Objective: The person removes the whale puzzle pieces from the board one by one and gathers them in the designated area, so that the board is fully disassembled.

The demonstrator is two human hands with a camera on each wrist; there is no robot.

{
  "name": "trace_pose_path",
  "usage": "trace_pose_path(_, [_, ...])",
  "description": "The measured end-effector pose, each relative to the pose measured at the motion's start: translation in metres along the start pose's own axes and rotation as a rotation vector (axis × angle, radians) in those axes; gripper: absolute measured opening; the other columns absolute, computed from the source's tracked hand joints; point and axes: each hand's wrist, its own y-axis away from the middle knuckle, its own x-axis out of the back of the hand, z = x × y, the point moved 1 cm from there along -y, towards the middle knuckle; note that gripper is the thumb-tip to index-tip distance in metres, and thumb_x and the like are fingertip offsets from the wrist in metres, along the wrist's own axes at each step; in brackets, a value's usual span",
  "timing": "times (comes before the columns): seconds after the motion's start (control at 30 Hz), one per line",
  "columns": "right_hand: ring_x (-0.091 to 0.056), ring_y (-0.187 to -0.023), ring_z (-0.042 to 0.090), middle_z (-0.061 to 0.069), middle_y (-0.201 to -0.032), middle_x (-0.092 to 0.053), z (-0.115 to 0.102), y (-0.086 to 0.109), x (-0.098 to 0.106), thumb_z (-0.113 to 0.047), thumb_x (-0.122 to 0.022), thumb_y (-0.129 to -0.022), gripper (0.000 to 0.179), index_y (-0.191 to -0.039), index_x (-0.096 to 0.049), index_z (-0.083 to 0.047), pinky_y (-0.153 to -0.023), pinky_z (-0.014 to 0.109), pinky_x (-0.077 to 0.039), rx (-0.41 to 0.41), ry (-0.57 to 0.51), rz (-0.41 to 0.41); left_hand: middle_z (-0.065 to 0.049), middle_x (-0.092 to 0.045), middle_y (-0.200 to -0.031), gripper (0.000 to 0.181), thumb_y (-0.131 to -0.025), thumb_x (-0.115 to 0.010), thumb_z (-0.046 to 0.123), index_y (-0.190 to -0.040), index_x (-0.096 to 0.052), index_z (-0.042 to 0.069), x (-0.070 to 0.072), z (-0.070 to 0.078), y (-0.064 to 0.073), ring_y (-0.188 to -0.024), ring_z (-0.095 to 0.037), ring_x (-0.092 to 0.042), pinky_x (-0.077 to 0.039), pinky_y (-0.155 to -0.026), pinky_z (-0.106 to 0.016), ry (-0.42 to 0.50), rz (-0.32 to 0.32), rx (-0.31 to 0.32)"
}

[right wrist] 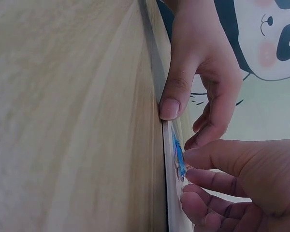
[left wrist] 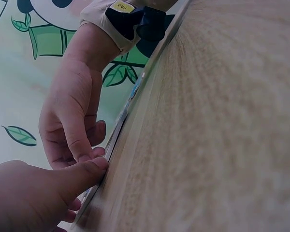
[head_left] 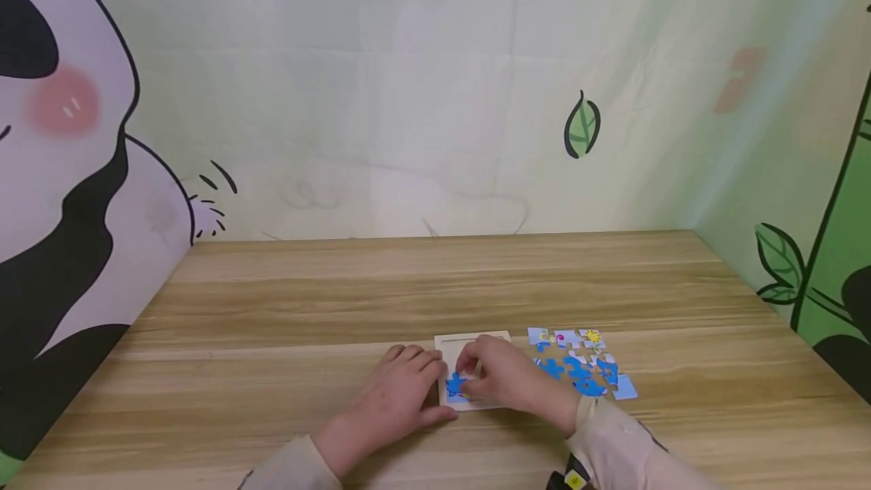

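A pale puzzle tray (head_left: 490, 336) lies flat on the table, with blue puzzle pieces (head_left: 454, 384) in its near left corner. My left hand (head_left: 406, 386) holds the tray at that corner, fingers along the left side and thumb by the near edge. Over the tray, my right hand (head_left: 506, 373) pinches a blue puzzle piece (right wrist: 179, 157) with thumb and forefinger, low against the tray. Its fingers cover part of the piece. To the right of the tray lie several loose puzzle pieces (head_left: 581, 369), blue and light, one with a yellow sun.
The wooden table (head_left: 306, 286) reaches back to a wall (head_left: 435, 134) printed with a panda and leaves. A black strap device with a yellow label (head_left: 574, 479) sits on the right wrist, near the table's front.
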Motion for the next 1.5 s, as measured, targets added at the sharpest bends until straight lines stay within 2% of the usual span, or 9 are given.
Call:
trace_pose_path(0.17, [-0.051,-0.073,0.010,0.001,-0.083,-0.064,0.000,0.000,0.001,-0.010,-0.072,-0.080,0.012,-0.090,-0.066,-0.006,-0.067,0.022,-0.043,-0.004,-0.029,-0.003,-0.001,-0.066,-0.121,0.054,-0.081,-0.066,0.059,-0.110,-0.067,0.014,0.000,0.000,0.000,-0.112,-0.018,-0.058,-0.043,-0.098,-0.039,0.010,-0.013,0.003])
trace_pose_path(0.47, [-0.048,-0.065,0.005,-0.002,-0.076,-0.062,0.002,0.000,0.001,-0.003,-0.065,-0.082,0.009,-0.089,-0.063,-0.007,-0.060,0.018,-0.041,-0.010,-0.096,0.011,-0.001,-0.066,-0.121,0.051,-0.080,-0.066,0.059,-0.108,-0.067,0.016,0.000,0.000,-0.001,-0.111,-0.018,-0.058,-0.043,-0.097,-0.038,0.000,-0.025,0.011])
trace_pose_path(0.77, [-0.050,-0.065,0.006,-0.001,-0.079,-0.061,0.003,0.000,0.004,-0.001,-0.062,-0.086,0.009,-0.089,-0.062,-0.009,-0.060,0.018,-0.043,-0.041,-0.168,-0.013,-0.001,-0.066,-0.121,0.052,-0.081,-0.066,0.059,-0.110,-0.066,0.016,0.000,0.000,-0.001,-0.111,-0.018,-0.058,-0.044,-0.097,-0.038,-0.011,-0.027,0.007])
trace_pose_path(0.9, [-0.054,-0.061,0.009,0.001,-0.080,-0.060,0.004,0.000,0.006,-0.003,-0.061,-0.090,0.006,-0.092,-0.063,-0.008,-0.056,0.020,-0.045,-0.082,-0.243,-0.053,-0.002,-0.066,-0.122,0.054,-0.082,-0.065,0.059,-0.112,-0.066,0.014,0.001,0.000,-0.001,-0.113,-0.019,-0.058,-0.044,-0.099,-0.039,0.006,-0.045,0.015])
trace_pose_path(1.07, [-0.054,-0.057,0.009,0.005,-0.079,-0.061,0.007,0.001,0.013,-0.002,-0.062,-0.090,0.003,-0.093,-0.062,-0.003,-0.053,0.021,-0.048,-0.064,-0.325,-0.058,-0.003,-0.066,-0.123,0.056,-0.082,-0.064,0.059,-0.113,-0.066,0.013,0.001,0.000,-0.001,-0.113,-0.020,-0.058,-0.044,-0.099,-0.040,0.012,-0.052,0.016])
trace_pose_path(1.4, [-0.053,-0.058,0.010,0.004,-0.082,-0.061,0.010,0.007,0.036,-0.005,-0.062,-0.090,0.004,-0.095,-0.062,-0.005,-0.055,0.027,-0.052,-0.062,-0.278,-0.050,-0.003,-0.065,-0.123,0.055,-0.081,-0.065,0.059,-0.111,-0.067,0.013,0.001,0.000,0.000,-0.113,-0.019,-0.058,-0.044,-0.099,-0.039,-0.006,-0.036,0.005])
trace_pose_path(1.5, [-0.053,-0.058,0.011,0.004,-0.082,-0.060,0.011,0.010,0.044,-0.006,-0.062,-0.091,0.004,-0.095,-0.062,-0.005,-0.055,0.025,-0.051,-0.058,-0.264,-0.054,-0.003,-0.065,-0.123,0.055,-0.081,-0.064,0.060,-0.110,-0.066,0.013,0.000,0.001,-0.001,-0.113,-0.019,-0.058,-0.043,-0.099,-0.039,-0.008,-0.036,0.006])
